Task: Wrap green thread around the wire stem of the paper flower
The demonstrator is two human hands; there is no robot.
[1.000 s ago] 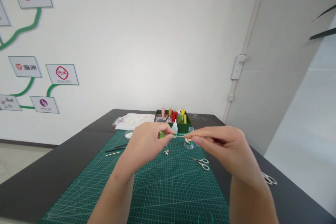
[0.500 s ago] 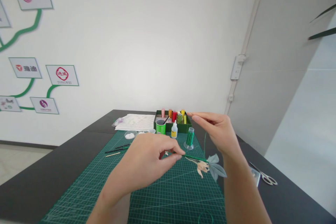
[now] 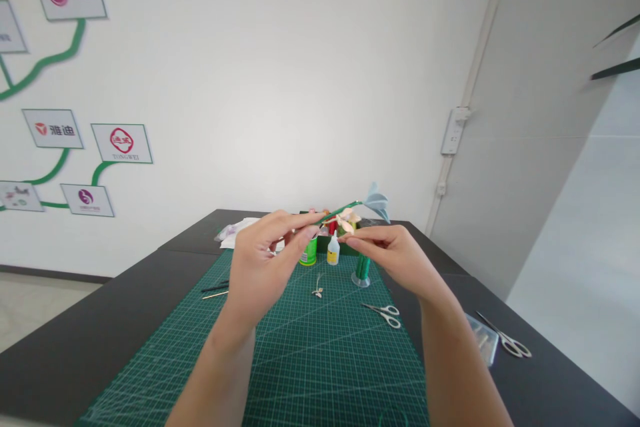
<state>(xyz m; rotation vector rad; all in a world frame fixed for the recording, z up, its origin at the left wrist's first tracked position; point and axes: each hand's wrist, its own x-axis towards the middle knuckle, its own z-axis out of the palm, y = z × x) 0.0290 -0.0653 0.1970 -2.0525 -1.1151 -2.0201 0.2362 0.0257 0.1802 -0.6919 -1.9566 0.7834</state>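
My left hand pinches the green stem of a flower spray, raised above the mat. A pale blue flower tips the stem at its upper right, with a cream flower just below it. My right hand is closed at the fingertips beside the cream flower; what it pinches, if anything, is too small to make out. Behind my right fingertips stands a green thread spool. A small cream sprig lies on the green cutting mat.
Small scissors lie on the mat's right. Larger scissors and a clear box are farther right. A glue bottle, green can and thread box stand behind. Thin tools lie left.
The spray has risen and now points up to the right. My left hand has moved up, and my right hand has moved slightly down and left. The small scissors and sprig have come into clear view.
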